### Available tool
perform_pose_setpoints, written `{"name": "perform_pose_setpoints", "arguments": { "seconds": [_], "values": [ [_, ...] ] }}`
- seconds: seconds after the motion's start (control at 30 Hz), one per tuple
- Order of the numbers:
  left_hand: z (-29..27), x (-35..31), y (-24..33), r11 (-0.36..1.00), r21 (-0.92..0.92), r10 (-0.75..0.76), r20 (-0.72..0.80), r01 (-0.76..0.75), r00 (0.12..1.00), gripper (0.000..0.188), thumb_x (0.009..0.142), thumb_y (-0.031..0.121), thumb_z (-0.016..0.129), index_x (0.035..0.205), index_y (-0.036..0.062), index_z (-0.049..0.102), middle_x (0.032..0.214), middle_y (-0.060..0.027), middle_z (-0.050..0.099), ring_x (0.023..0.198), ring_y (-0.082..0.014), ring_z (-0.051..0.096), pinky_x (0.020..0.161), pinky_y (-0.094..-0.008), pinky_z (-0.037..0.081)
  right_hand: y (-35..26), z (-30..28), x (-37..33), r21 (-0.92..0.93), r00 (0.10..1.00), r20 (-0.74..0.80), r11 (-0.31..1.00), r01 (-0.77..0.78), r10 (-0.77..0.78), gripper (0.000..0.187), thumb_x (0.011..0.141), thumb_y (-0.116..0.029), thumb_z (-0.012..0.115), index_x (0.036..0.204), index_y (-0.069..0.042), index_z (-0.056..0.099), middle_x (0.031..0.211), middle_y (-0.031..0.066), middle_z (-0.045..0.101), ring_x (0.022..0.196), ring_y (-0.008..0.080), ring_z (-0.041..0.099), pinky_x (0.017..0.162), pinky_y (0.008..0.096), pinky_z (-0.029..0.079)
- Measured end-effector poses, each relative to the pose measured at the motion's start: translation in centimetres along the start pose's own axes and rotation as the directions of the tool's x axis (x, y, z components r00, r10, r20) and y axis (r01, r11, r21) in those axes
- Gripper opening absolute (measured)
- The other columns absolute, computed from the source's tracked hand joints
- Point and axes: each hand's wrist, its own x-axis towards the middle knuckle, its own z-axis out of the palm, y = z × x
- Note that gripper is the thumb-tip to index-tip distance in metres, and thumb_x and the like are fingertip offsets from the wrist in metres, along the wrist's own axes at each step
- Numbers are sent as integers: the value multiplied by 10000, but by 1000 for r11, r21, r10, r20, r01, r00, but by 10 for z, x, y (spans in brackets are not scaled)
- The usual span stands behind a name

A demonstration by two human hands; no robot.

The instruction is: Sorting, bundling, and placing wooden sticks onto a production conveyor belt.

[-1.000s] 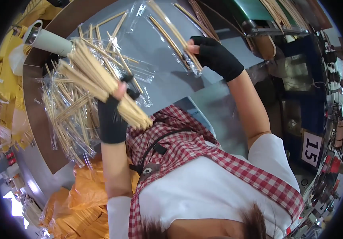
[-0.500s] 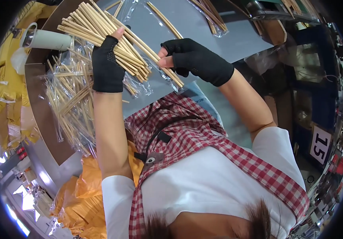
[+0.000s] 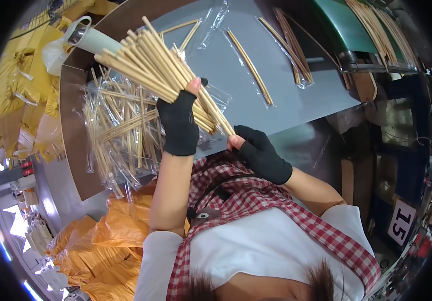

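Observation:
My left hand, in a black fingerless glove, is closed around a thick bundle of light wooden chopsticks. The bundle fans out at its upper end, and my thumb presses across it. My right hand, gloved the same way, pinches the lower tips of a pair of chopsticks that sticks out below the bundle. The upper part of this pair lies along the bundle under my left thumb. My right hand's other fingers are partly hidden behind its thumb and palm.
A heap of chopsticks in clear sleeves covers the grey table's left side, by a white bottle. Sleeved pairs and darker chopsticks lie farther off. A green conveyor carries more chopsticks. Orange bags sit lower left.
My right hand has moved down to the lower tips of the pair and now pinches them. The bundle in my left hand points more upright. The whole view has shifted.

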Motion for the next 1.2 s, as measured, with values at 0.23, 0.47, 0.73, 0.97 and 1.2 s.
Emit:
{"name": "perform_pose_setpoints", "arguments": {
  "seconds": [0.23,0.47,0.73,0.97,1.2],
  "values": [
    [-13,-47,7,987,153,-49,-2,49,999,310,776,7,687,1062,1,571,892,-48,608,801,-141,599,738,-258,494,-6,-12,20,-184,990,135,980,70,-45,284,965,-276,481,858,-31,577,702,-16,520,638,70,465,585,230,386],
    [-38,-72,13,967,187,-211,190,175,959,429,764,-42,668,1166,10,527,957,-64,598,868,-164,606,745,-281,520,-71,-7,83,-197,946,-80,935,294,-314,325,887,-335,593,989,-30,643,771,1,582,710,68,556,592,212,429],
    [-52,-63,29,969,181,-187,98,167,977,491,737,-60,684,1194,0,517,957,-64,612,874,-163,612,768,-285,521,-102,-10,158,24,788,-243,809,587,-565,168,892,-223,568,880,-64,620,756,-7,572,705,76,532,649,215,420],
    [-120,26,46,965,253,-56,-61,70,997,272,790,108,698,1021,1,600,822,-34,612,715,-133,602,641,-243,494,-174,-38,140,-100,548,-634,761,641,-546,131,918,-189,496,839,-85,505,706,49,544,640,143,542,591,269,455],
    [-181,90,54,980,165,-86,-172,115,981,279,792,96,675,1033,-3,576,778,-67,593,622,-182,592,541,-283,488,-14,1,94,-39,982,-172,996,77,-83,276,917,-350,548,852,-82,559,703,-23,509,656,48,464,566,209,362]
  ]
}}
